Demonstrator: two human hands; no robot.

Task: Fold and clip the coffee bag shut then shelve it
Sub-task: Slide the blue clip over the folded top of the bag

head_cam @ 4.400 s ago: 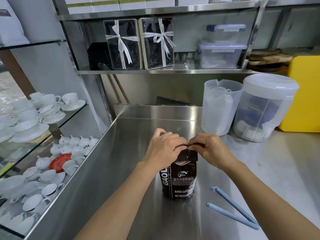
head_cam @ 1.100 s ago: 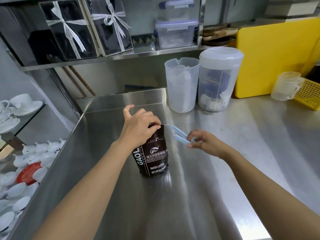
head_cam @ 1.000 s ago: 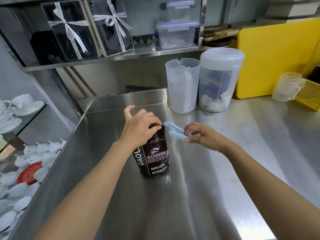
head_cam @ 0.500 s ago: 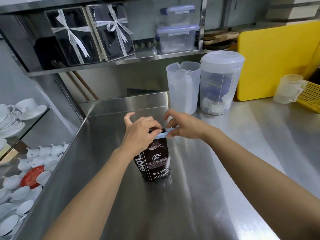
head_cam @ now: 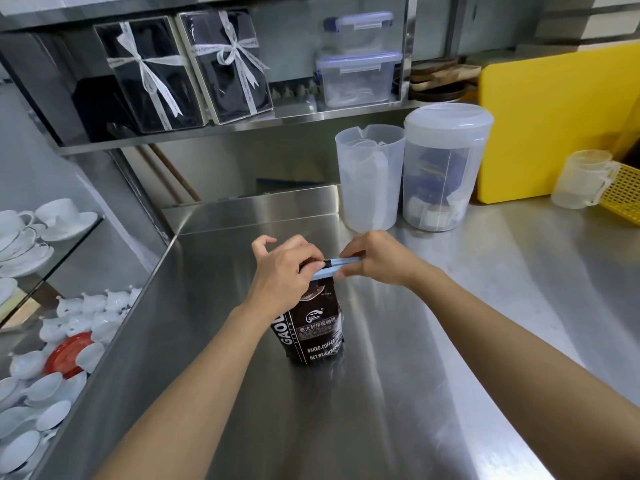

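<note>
A dark brown coffee bag (head_cam: 317, 332) stands upright on the steel counter (head_cam: 398, 393), its top folded over. My left hand (head_cam: 282, 275) pinches the folded top from the left. A light blue bag clip (head_cam: 337, 266) straddles the fold, its two arms lying close together across the bag's top. My right hand (head_cam: 375, 259) grips the clip's right end. Whether the clip is latched is hidden by my fingers. The steel shelf (head_cam: 242, 128) runs along the wall above the counter.
Two translucent plastic containers (head_cam: 370, 176) (head_cam: 446, 166) stand behind the bag. A yellow board (head_cam: 550, 119) leans at the back right beside a small jug (head_cam: 581, 183) and a yellow basket (head_cam: 623, 192). The shelf holds ribboned black boxes (head_cam: 187, 69) and lidded tubs (head_cam: 358, 77). White cups (head_cam: 52, 327) fill glass shelves at left.
My right hand picked the blue clip up from the counter, carried it to the bag and slid it over the folded top. My left hand kept holding the fold.
</note>
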